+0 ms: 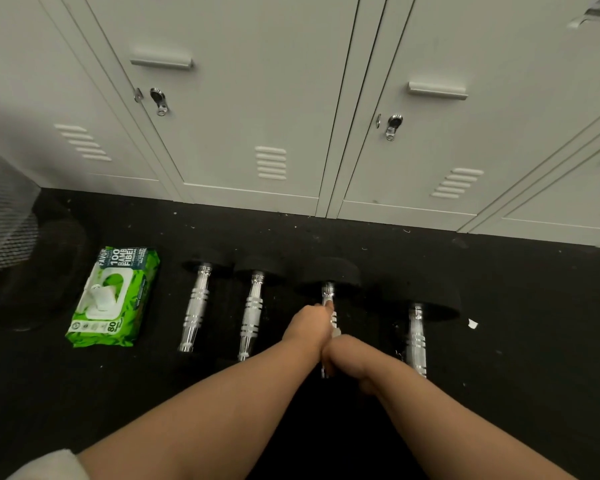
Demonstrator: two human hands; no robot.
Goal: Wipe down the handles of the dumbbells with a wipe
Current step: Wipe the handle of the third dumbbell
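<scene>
Several black dumbbells with chrome handles lie side by side on the dark floor. Both my hands are on the third dumbbell's handle (327, 292). My left hand (309, 323) is closed around the upper part of the handle. My right hand (347, 355) is closed around the lower part, and a small bit of white wipe (336, 331) shows between the two hands. Which hand holds the wipe is hidden. The first handle (196, 308), the second handle (252, 315) and the fourth handle (417, 341) lie untouched on either side.
A green pack of wipes (113, 297) lies on the floor left of the dumbbells, its lid open with a wipe sticking up. Grey lockers (257, 116) stand along the far edge. A mesh object (4, 216) sits at far left. A white scrap (472, 323) lies at right.
</scene>
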